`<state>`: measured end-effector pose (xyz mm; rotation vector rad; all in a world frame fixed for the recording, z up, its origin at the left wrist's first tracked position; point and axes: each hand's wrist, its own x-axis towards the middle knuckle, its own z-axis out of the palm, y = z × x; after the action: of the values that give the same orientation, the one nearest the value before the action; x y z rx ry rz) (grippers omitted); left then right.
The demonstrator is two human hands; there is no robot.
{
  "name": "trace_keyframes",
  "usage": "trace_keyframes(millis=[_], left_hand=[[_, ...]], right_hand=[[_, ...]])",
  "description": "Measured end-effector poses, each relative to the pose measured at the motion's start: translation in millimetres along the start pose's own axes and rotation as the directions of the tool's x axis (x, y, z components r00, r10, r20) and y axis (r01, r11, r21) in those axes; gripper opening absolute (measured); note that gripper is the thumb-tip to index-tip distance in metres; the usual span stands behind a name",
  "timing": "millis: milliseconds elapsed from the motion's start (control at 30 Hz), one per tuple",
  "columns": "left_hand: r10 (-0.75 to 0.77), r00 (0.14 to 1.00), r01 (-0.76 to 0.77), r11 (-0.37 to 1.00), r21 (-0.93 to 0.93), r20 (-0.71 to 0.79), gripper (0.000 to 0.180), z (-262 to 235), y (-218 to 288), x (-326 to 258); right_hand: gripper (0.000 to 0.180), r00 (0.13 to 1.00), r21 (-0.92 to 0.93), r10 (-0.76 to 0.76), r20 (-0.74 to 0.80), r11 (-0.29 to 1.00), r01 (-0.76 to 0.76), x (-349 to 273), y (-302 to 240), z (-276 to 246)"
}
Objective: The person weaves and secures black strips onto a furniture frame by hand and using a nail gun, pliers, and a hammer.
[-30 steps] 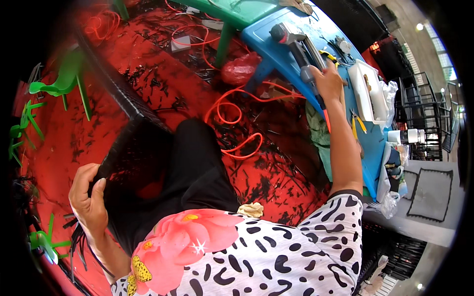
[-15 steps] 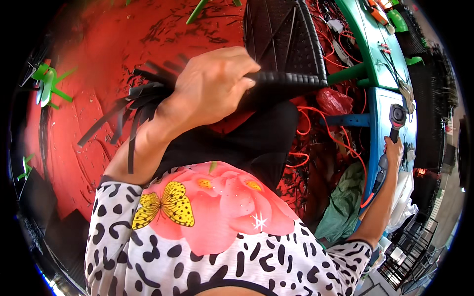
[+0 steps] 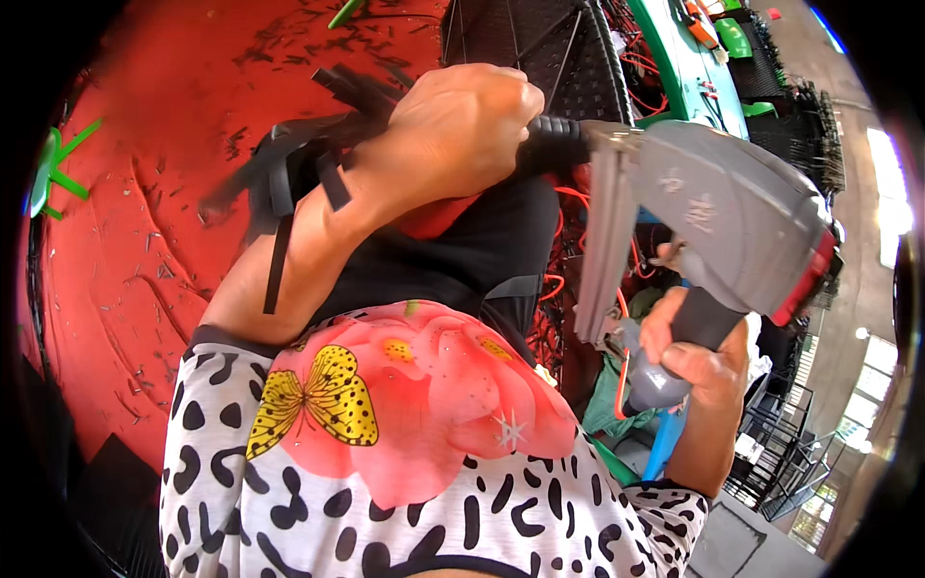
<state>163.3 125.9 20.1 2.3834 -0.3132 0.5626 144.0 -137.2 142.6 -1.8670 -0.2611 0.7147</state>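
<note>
A grey nail or staple gun [image 3: 723,188] with an orange air hose is in my right hand [image 3: 708,361], fingers wrapped round its black grip. Its nose touches or nearly touches the black wrapped edge [image 3: 559,130] of a woven frame. My left hand [image 3: 462,125] is closed on black strips [image 3: 289,169] along that edge; loose strip ends trail over my left wrist. Behind them rises the frame's dark woven panel [image 3: 573,58] with thin rods across it. My left palm hides part of the wrapped edge, and the gun's nose hides its right end.
Red floor covering [image 3: 154,241] strewn with black strip scraps spreads at left, with a green-legged stool [image 3: 66,178] on it. A green bench [image 3: 708,82] at upper right carries an orange tool [image 3: 701,29]. Black metal racks [image 3: 761,472] stand at lower right, near a green sack [image 3: 607,395].
My right hand has lifted the gun from the blue table at right and brought it left to the frame's edge. My left hand has shifted slightly up and right, still closed on the strips.
</note>
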Motion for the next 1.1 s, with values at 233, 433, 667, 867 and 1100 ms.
trace_keyframes(millis=[233, 433, 667, 867, 1100], left_hand=[[-0.026, 0.983, 0.033, 0.999, -0.038, 0.181, 0.007, -4, -1, 1], [0.005, 0.996, 0.001, 0.997, -0.074, 0.089, 0.005, -1, 9, 0], [0.001, 0.995, 0.004, 0.999, -0.054, 0.096, 0.009, -2, 16, -2], [0.016, 0.998, -0.012, 0.998, -0.055, 0.068, 0.010, -2, 22, -4], [0.004, 0.989, 0.007, 0.997, -0.075, 0.147, 0.021, -5, 30, -4]], right_hand=[[0.020, 0.992, -0.033, 0.128, 0.020, 0.991, -0.127, 4, -16, 24], [0.020, 0.989, -0.003, 0.149, -0.015, 0.989, -0.150, 1, -21, 23], [0.021, 0.986, 0.019, 0.166, -0.015, 0.986, -0.166, 0, -21, 23], [0.019, 0.983, 0.000, 0.184, -0.002, 0.983, -0.184, -3, -23, 22], [0.013, 0.966, -0.051, 0.257, 0.002, 0.965, -0.257, -8, -26, 20]])
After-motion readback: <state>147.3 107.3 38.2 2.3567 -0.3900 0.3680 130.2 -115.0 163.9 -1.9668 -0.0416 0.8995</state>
